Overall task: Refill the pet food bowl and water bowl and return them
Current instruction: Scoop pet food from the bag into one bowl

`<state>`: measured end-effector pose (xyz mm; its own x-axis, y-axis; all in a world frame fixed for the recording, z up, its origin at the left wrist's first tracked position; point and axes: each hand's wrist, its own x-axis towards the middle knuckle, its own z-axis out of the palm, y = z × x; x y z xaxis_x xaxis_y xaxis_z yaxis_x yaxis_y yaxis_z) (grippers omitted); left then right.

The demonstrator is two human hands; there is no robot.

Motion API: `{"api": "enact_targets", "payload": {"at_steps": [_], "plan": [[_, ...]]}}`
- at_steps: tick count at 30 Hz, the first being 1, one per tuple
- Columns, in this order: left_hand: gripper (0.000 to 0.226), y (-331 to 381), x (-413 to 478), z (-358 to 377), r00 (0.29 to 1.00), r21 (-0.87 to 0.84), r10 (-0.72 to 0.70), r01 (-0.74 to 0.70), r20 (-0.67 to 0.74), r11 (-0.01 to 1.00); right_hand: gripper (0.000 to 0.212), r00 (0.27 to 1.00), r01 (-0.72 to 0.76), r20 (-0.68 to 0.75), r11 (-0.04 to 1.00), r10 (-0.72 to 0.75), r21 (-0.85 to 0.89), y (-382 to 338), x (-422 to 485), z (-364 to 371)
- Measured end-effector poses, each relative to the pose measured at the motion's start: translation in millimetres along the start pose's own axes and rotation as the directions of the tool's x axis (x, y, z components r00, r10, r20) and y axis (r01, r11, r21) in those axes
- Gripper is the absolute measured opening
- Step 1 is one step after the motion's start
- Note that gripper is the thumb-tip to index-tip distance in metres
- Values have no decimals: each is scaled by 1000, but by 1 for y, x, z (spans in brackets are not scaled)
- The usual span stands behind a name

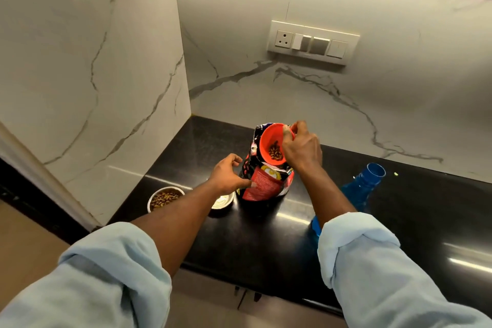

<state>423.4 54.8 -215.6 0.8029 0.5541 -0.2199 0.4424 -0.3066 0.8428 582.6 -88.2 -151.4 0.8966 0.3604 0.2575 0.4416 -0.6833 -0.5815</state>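
food bowl (165, 198): steel, kibble inside, on the black counter (266, 234), left of the food bag (266, 184).
water bowl (223, 201): just right of food bowl, partly behind my left wrist.
orange cup (274, 145): some kibble inside, tilted over the bag top.
right hand (302, 148): fingers clamped on the cup rim.
left hand (229, 174): thumb on the bag front, fingers curved; grip unclear.
blue bottle (366, 184): uncapped, right of bag.

The pet food bag (266, 184) near the worktop's (266, 234) back edge carries printing on its red panel, too blurred to read.
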Motion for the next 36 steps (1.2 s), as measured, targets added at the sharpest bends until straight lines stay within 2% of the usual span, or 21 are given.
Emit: {"api": "enact_targets", "payload": {"at_steps": [3,5,7,8,10,12,13,14,15,16,18,19,21,22,24,29,36], "plan": [[74,2,-1,3,1000,-15,-5,5,9,1000,25,997,40,-67,998,-37,53,8,-3,3],[73,1,-2,6,1000,-24,-15,15,18,1000,27,984,23,-177,992,0,126,12,-7,2],[75,-1,-3,10,999,-37,-29,30,28,999,28,962,-39,-252,968,103,247,19,-12,4],[79,-2,-4,12,999,-43,-33,34,37,998,28,951,-110,-241,941,193,319,24,-17,9],[89,-3,-5,17,999,-55,-21,24,46,998,29,895,-319,-123,809,428,494,38,-27,25],[98,-7,-2,22,999,-75,-5,7,35,997,33,750,-538,82,533,656,653,56,-41,45],[99,-8,0,22,1000,-78,-5,6,19,997,37,693,-591,165,421,702,688,67,-48,55],[99,-7,1,23,1000,-77,-10,10,5,997,40,684,-625,230,393,692,675,74,-55,61],[98,-6,1,23,1000,-74,-17,16,-5,997,43,720,-631,282,429,635,646,81,-61,68],[99,-5,3,23,1000,-69,-23,23,-5,997,48,775,-611,328,509,539,606,88,-68,71],[99,-4,8,23,1000,-69,-30,30,-6,997,71,874,-474,393,681,286,559,93,-79,75],[98,-4,11,24,999,-75,-37,36,-11,997,85,897,-399,390,756,206,518,96,-83,79],[95,-5,18,27,998,-92,-47,44,-31,995,112,926,-296,350,850,144,436,97,-87,86],[95,-5,22,29,998,-94,-50,46,-38,994,123,935,-278,324,865,144,418,96,-88,89],[92,-2,29,32,998,-95,-50,46,-38,994,131,941,-291,287,864,181,410,90,-85,91],[84,11,57,43,996,-114,-54,45,-76,992,125,952,-298,196,849,234,436,90,-58,107],[85,30,108,59,993,-168,-84,69,-83,983,119,952,-294,210,848,221,441,106,-6,116]]}}
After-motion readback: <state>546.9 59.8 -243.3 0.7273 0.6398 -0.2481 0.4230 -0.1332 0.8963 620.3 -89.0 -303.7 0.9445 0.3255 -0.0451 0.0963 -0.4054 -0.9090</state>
